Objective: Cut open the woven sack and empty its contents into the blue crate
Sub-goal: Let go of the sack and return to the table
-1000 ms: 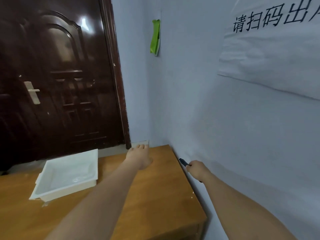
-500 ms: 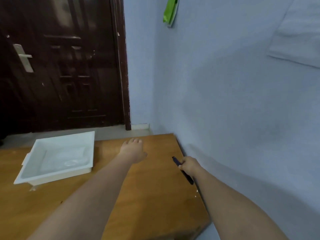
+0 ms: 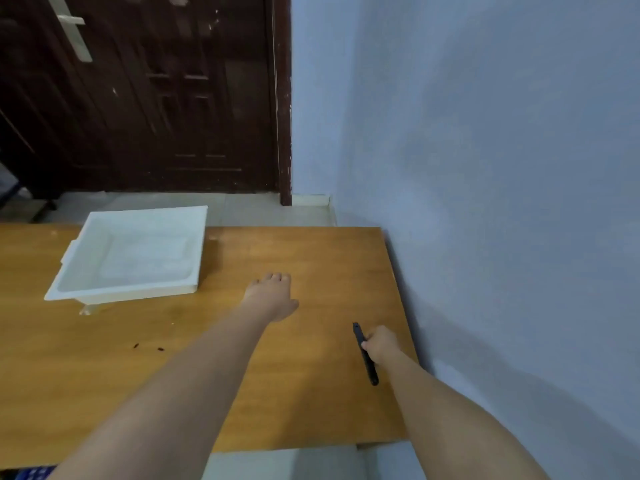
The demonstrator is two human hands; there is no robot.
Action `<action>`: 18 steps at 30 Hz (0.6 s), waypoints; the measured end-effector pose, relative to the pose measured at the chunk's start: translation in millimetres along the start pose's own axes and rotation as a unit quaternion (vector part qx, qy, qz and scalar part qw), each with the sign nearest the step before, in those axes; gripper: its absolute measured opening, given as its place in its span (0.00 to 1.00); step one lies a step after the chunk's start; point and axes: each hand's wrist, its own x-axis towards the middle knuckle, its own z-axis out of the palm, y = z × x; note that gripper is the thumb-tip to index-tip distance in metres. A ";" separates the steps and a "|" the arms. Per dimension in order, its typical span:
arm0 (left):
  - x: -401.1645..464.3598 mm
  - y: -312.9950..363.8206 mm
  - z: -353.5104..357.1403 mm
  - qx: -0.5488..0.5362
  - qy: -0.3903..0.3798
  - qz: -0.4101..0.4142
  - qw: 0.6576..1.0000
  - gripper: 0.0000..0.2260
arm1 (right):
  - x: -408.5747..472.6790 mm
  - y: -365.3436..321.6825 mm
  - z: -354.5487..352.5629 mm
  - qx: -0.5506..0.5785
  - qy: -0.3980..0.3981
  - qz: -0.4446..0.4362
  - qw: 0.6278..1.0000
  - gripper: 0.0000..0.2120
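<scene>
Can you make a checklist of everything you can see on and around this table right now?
Surface: wooden table, right edge against the wall.
Job's things: black cutter in the right hand; sack nothing seen; a blue thing at the bottom left corner, too little showing to name.
Clutter: white tray at the table's far left; two small dark specks.
Hands: left hand over the table, holds nothing; right hand grips the cutter.
Cables: nothing seen.
Surroundings: dark door, pale blue wall.
</scene>
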 end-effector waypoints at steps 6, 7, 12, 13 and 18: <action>13.4 7.2 15.6 0.000 -0.038 -0.018 0.999 0.30 | 22.4 7.8 19.8 -0.024 -0.003 0.020 1.000 0.16; 15.0 7.7 17.4 -0.001 -0.041 -0.020 0.999 0.30 | 24.5 8.5 22.5 -0.025 0.000 0.017 1.000 0.17; 22.9 5.2 25.6 -0.011 -0.052 -0.029 0.998 0.30 | 32.5 6.6 32.6 -0.019 0.008 0.019 1.000 0.14; 23.9 5.0 26.4 -0.012 -0.054 -0.032 0.998 0.30 | 33.6 5.9 33.5 -0.013 0.010 0.024 1.000 0.14; 25.0 7.0 24.7 -0.017 -0.057 -0.036 0.998 0.30 | 36.0 4.8 32.0 -0.015 0.008 0.033 0.999 0.16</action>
